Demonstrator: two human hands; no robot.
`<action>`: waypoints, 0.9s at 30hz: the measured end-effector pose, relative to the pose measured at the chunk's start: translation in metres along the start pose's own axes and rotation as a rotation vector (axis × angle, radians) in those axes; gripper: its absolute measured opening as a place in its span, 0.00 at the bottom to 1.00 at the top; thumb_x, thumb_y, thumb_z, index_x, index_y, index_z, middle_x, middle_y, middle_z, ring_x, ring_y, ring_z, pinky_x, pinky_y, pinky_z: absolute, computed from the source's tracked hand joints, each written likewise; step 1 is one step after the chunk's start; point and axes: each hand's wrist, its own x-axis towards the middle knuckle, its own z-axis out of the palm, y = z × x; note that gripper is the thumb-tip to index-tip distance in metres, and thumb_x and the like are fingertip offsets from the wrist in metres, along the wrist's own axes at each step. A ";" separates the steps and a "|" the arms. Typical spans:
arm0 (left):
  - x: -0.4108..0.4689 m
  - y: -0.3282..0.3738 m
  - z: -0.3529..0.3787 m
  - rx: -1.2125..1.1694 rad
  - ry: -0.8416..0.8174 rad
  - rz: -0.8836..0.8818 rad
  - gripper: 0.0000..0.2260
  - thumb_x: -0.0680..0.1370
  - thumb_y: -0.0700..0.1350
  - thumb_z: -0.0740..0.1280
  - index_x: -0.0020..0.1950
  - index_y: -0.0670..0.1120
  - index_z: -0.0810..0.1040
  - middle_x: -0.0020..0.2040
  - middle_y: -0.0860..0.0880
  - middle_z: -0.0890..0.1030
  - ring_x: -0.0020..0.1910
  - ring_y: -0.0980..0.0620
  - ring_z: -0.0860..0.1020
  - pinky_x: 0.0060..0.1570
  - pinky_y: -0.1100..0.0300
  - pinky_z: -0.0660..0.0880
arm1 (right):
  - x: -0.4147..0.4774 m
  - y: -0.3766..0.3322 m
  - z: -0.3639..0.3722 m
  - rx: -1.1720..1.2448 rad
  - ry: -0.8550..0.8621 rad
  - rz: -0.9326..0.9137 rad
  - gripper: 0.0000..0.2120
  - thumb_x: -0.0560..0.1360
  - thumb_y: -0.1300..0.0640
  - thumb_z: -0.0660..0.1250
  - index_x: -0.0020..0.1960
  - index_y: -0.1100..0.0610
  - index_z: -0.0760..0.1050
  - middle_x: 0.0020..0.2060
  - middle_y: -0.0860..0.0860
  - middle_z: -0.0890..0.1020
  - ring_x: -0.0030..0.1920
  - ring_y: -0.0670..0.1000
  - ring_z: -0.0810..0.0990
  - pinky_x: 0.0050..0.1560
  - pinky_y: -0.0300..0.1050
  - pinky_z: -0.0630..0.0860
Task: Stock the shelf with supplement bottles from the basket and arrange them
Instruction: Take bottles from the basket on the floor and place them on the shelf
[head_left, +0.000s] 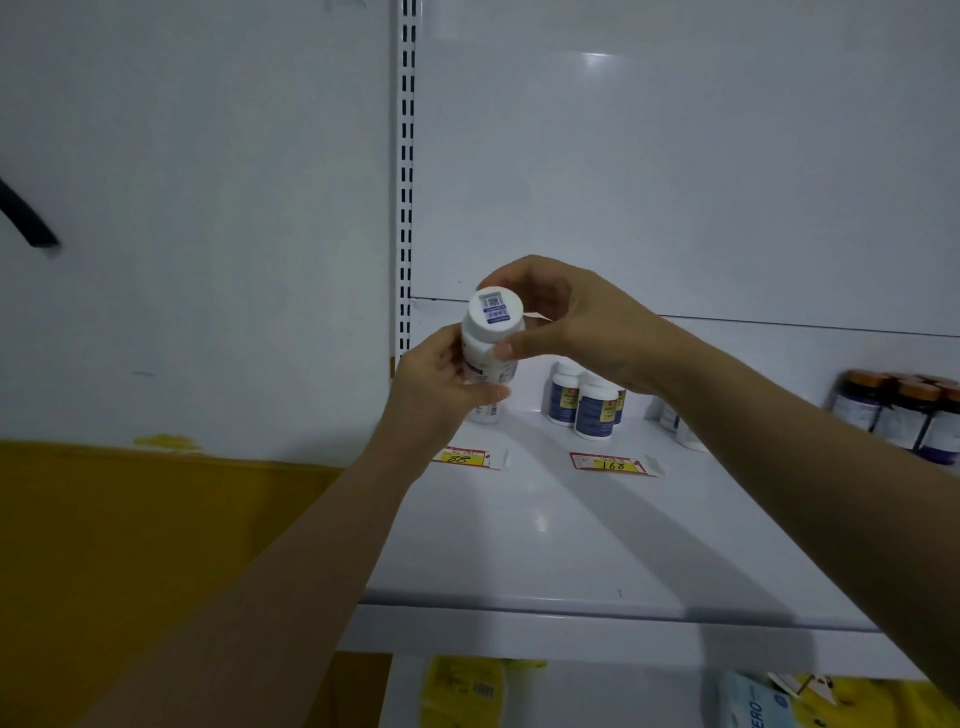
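A white supplement bottle (493, 332) with a sticker on its white cap is held up in front of the shelf's back left corner. My left hand (441, 387) grips its body from below and the left. My right hand (566, 322) pinches the cap from the right. Under the held bottle another white bottle (485, 413) stands on the white shelf (545, 545), mostly hidden by my left hand. A small group of blue-labelled white bottles (587, 400) stands further right.
Dark bottles with amber caps (904, 415) stand at the shelf's far right, and a white bottle (678, 428) is partly hidden behind my right forearm. Two price tags (613, 463) lie on the shelf. Yellow packets (462, 691) sit on the shelf below. A slotted upright (406, 182) bounds the left.
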 end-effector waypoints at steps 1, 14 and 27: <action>0.000 0.000 0.000 -0.001 -0.004 -0.003 0.23 0.66 0.25 0.71 0.58 0.39 0.73 0.54 0.46 0.78 0.54 0.50 0.78 0.51 0.68 0.77 | 0.000 0.000 -0.001 -0.005 0.000 0.000 0.21 0.68 0.69 0.73 0.53 0.49 0.75 0.51 0.43 0.81 0.52 0.41 0.80 0.56 0.36 0.77; 0.013 0.014 -0.001 -0.237 -0.205 -0.561 0.26 0.70 0.59 0.68 0.60 0.42 0.74 0.50 0.39 0.84 0.48 0.45 0.83 0.53 0.54 0.78 | 0.028 0.008 -0.010 0.185 0.159 0.587 0.22 0.73 0.47 0.70 0.57 0.63 0.76 0.42 0.56 0.82 0.38 0.51 0.82 0.38 0.40 0.80; 0.008 -0.031 -0.008 0.523 0.005 -0.313 0.24 0.68 0.48 0.76 0.59 0.45 0.72 0.59 0.47 0.79 0.51 0.51 0.78 0.56 0.56 0.75 | 0.050 0.014 0.008 -0.471 -0.005 0.388 0.21 0.72 0.44 0.69 0.55 0.59 0.81 0.49 0.52 0.83 0.49 0.51 0.82 0.55 0.46 0.79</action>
